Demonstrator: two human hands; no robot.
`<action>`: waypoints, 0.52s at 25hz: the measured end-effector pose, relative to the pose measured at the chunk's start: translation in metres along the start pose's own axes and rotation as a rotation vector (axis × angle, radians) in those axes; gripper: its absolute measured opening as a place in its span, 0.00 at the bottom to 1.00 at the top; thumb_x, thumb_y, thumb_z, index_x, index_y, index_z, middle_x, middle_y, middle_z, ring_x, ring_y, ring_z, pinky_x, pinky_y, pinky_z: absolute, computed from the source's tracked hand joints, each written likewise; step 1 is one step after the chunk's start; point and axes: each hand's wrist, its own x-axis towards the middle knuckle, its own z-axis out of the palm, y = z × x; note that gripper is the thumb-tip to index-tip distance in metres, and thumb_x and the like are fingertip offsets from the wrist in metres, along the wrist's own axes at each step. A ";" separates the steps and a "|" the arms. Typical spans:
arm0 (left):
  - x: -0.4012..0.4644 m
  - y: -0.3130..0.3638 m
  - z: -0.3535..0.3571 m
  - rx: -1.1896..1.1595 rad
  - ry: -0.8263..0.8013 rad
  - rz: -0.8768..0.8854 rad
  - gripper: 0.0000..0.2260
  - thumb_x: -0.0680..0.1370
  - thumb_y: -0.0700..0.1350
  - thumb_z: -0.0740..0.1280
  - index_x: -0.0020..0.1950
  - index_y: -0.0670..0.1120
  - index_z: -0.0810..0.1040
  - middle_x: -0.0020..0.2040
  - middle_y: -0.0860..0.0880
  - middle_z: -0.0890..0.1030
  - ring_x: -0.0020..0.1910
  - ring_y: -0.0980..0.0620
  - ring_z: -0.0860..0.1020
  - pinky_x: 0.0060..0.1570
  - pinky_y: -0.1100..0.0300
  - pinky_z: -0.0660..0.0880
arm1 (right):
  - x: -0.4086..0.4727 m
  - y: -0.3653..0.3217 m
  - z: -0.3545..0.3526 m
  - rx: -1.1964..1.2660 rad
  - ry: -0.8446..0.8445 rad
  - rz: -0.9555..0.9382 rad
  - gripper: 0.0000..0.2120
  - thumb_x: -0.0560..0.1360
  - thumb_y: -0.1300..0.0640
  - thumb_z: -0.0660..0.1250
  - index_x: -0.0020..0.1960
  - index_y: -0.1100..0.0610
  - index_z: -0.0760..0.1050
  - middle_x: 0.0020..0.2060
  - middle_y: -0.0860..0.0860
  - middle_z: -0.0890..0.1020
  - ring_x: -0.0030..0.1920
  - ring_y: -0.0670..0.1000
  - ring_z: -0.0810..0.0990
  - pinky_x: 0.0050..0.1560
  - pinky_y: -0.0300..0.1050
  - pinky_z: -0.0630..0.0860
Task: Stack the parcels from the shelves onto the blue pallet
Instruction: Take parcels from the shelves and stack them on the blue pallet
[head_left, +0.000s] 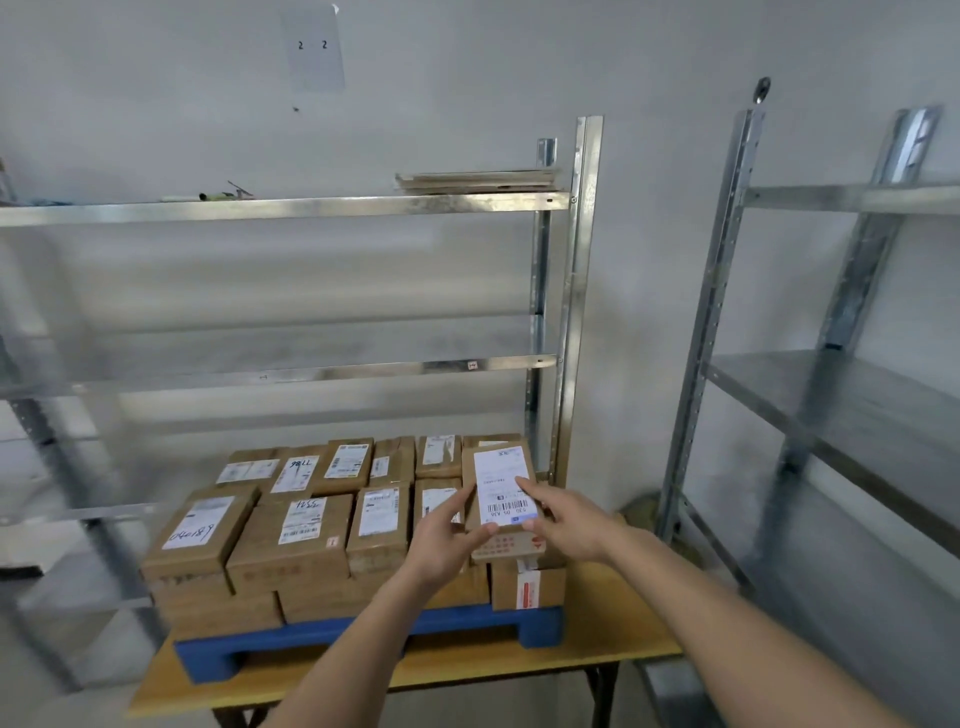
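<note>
Right of centre, both hands, the left hand and right hand, are pinching a labelled box above the stacked boxes on the blue pallet.

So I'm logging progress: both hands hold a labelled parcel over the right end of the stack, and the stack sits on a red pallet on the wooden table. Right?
Not quite. The head view shows the pallet is blue, not red. The rest stands: the left hand and right hand hold the labelled parcel over the stack's right end, on the wooden table.
</note>
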 end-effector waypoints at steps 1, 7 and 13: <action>0.006 -0.003 0.002 -0.007 0.000 -0.011 0.32 0.77 0.46 0.72 0.77 0.56 0.62 0.61 0.54 0.80 0.52 0.56 0.83 0.43 0.64 0.80 | 0.007 0.006 0.002 0.004 -0.004 0.004 0.33 0.82 0.54 0.65 0.82 0.43 0.53 0.76 0.45 0.70 0.73 0.48 0.70 0.70 0.54 0.74; 0.056 -0.042 0.018 -0.009 -0.032 -0.072 0.33 0.76 0.50 0.73 0.77 0.57 0.62 0.60 0.57 0.79 0.54 0.53 0.82 0.47 0.60 0.82 | 0.061 0.044 0.020 0.056 -0.065 0.043 0.34 0.82 0.56 0.65 0.81 0.42 0.53 0.75 0.45 0.70 0.72 0.48 0.72 0.67 0.52 0.77; 0.099 -0.086 0.027 0.037 -0.105 -0.124 0.27 0.76 0.50 0.72 0.70 0.62 0.63 0.53 0.64 0.77 0.52 0.59 0.79 0.52 0.56 0.81 | 0.106 0.073 0.048 0.106 -0.131 0.125 0.33 0.82 0.57 0.65 0.82 0.45 0.54 0.75 0.46 0.71 0.71 0.47 0.72 0.67 0.49 0.77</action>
